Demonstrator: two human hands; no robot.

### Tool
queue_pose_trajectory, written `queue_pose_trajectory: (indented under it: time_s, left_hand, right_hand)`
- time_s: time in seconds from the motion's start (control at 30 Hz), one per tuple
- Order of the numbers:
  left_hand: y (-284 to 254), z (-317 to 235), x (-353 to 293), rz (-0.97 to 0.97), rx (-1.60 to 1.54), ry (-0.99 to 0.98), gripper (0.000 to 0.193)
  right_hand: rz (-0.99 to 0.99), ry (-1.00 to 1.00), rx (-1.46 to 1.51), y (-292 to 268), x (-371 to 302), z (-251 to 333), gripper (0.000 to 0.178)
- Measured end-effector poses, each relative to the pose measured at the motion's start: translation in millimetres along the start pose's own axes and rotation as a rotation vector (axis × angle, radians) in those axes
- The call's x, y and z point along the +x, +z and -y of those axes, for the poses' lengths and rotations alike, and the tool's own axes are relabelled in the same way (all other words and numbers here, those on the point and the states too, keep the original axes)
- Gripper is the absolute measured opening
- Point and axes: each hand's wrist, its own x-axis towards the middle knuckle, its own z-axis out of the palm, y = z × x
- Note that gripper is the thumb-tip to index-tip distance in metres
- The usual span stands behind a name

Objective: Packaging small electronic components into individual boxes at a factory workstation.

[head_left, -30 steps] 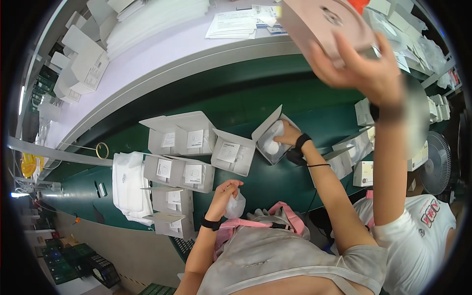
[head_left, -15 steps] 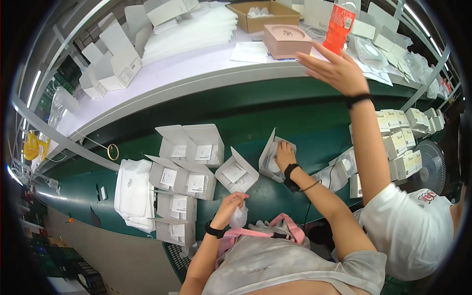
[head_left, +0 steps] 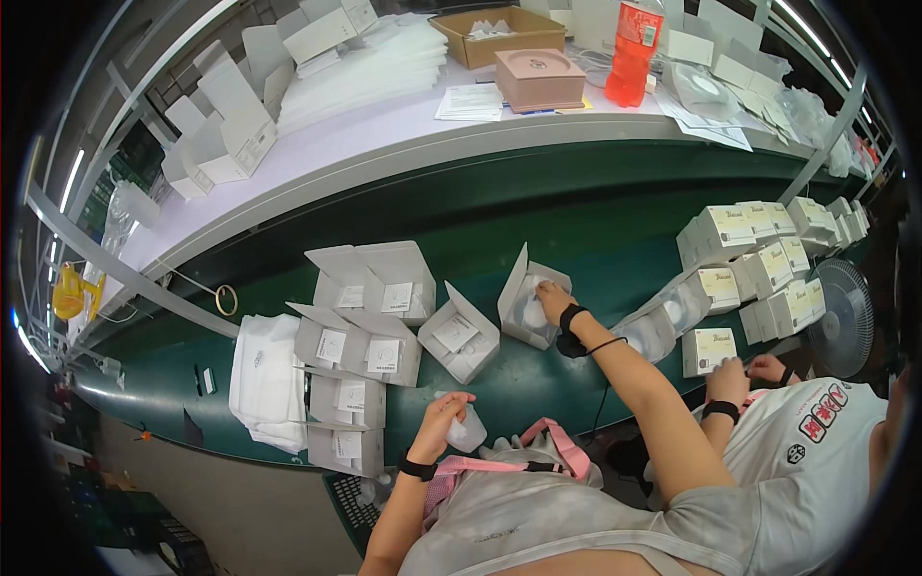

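Observation:
My right hand (head_left: 555,301) reaches into an open white box (head_left: 510,309) and its bent fingers hold the edge of a plastic-wrapped white item (head_left: 527,309) inside. The fingertips are partly hidden. Low in front of my body, my left hand (head_left: 442,423) is closed on a crumpled translucent plastic bag (head_left: 468,432). Just left of the box I reach into stands another open white box (head_left: 485,349) with a folded printed leaflet (head_left: 458,336) in it.
Open white boxes (head_left: 419,305) with leaflets stand at left, beside stacked white bags (head_left: 264,384). Wrapped items (head_left: 653,331) and closed boxes (head_left: 725,230) lie right. A co-worker's hand (head_left: 727,381) is near a box. A shelf (head_left: 384,146) crosses behind; a fan (head_left: 840,317) stands far right.
The co-worker's raised arm has come down from the shelf to the boxes at right. My right hand has shifted slightly left within the box. The bag in my left hand shows more fully.

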Motion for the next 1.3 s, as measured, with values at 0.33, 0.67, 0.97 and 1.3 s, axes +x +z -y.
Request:
queue_pose_trajectory:
  time_s: [0.33, 0.67, 0.97, 1.3]
  left_hand:
    - [32.2, -32.8, -24.3, 0.006, -0.185, 0.143, 0.019]
    - [85.6, -78.7, -45.0, 0.15, -0.159, 0.31, 0.029]
    - [65.6, -84.7, -22.0, 0.014, 0.611, 0.527, 0.023]
    - [55.0, -23.6, 9.5, 0.198, 1.229, 0.636, 0.026]
  right_hand:
    - [-0.114, -0.061, 1.347, -49.9, -118.5, 129.4, 0.04]
    - [-0.035, -0.399, 0.894, -63.3, -170.4, 193.3, 0.087]
    - [0.041, 0.025, 0.718, -80.2, -178.8, 177.3, 0.077]
    - [-0.245, 0.156, 0.722, -25.3, -164.9, 165.1, 0.073]
